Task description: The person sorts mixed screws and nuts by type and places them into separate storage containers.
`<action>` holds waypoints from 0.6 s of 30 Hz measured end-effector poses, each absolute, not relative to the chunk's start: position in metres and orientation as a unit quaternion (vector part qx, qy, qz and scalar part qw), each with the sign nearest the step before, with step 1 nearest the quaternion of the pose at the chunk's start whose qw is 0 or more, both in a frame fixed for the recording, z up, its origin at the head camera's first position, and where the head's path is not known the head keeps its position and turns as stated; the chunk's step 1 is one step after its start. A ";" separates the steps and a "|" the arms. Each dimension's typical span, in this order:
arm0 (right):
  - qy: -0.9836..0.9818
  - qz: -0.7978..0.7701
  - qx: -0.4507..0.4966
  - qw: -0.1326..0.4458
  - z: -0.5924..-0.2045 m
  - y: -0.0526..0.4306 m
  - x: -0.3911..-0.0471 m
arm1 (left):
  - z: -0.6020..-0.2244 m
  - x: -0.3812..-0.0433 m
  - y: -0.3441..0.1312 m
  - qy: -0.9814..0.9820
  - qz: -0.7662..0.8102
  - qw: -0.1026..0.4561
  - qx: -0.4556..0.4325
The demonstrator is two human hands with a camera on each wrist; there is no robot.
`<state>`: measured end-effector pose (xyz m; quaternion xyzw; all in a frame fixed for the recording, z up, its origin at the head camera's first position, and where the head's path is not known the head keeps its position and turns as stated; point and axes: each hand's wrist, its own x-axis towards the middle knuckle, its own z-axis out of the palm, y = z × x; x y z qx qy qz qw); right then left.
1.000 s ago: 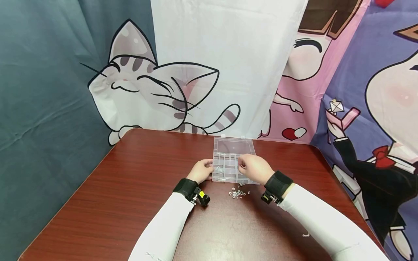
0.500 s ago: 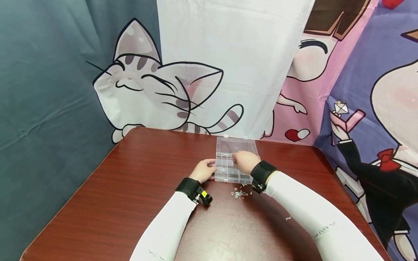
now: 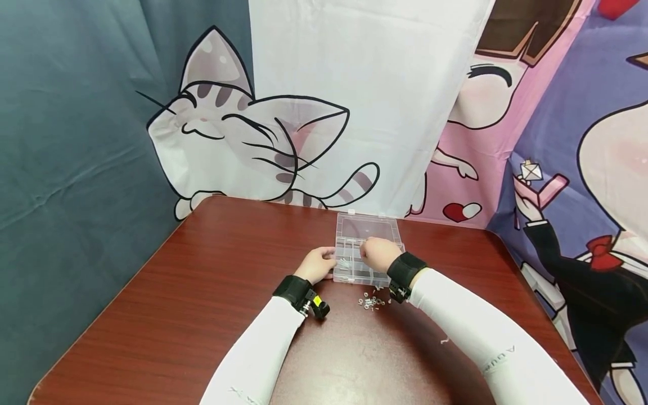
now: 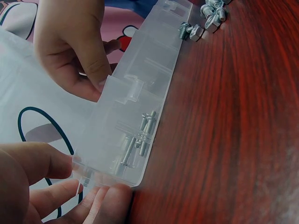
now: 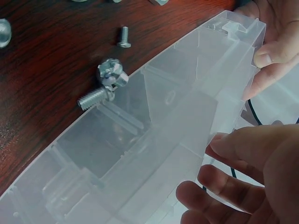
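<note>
A clear plastic compartment box (image 3: 360,279) lies with its lid (image 3: 367,227) laid back. My left hand (image 3: 315,265) grips its left side, thumb at the upper edge and fingers along the side in the left wrist view. Long screws (image 4: 138,137) lie in the compartment nearest that hand. My right hand (image 3: 381,254) is over the middle compartments, fingers curled, thumb close to the index finger (image 5: 216,151). Whether something small sits between those tips is hidden. A faint ring shape (image 5: 170,97) shows through the box's wall.
Loose bolts, nuts and washers (image 3: 372,302) lie on the brown table (image 3: 243,242) just in front of the box. Some bolts (image 5: 96,97) are close against its front wall. A printed cloth (image 3: 304,73) hangs behind the table.
The right hand has shifted left over the compartments and then stayed nearly still. The left hand keeps its hold on the box. The head view has turned slightly left.
</note>
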<state>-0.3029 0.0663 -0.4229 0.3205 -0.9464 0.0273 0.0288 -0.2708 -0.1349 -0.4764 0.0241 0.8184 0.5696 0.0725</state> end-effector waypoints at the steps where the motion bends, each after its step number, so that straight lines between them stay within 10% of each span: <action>1: -0.945 0.029 0.323 0.030 -0.423 0.066 -0.303 | -0.477 -0.271 -0.135 0.818 0.570 0.073 0.024; 18: -0.950 0.106 0.286 0.063 -0.419 0.088 -0.265 | -0.477 -0.271 -0.134 0.817 0.571 0.073 0.021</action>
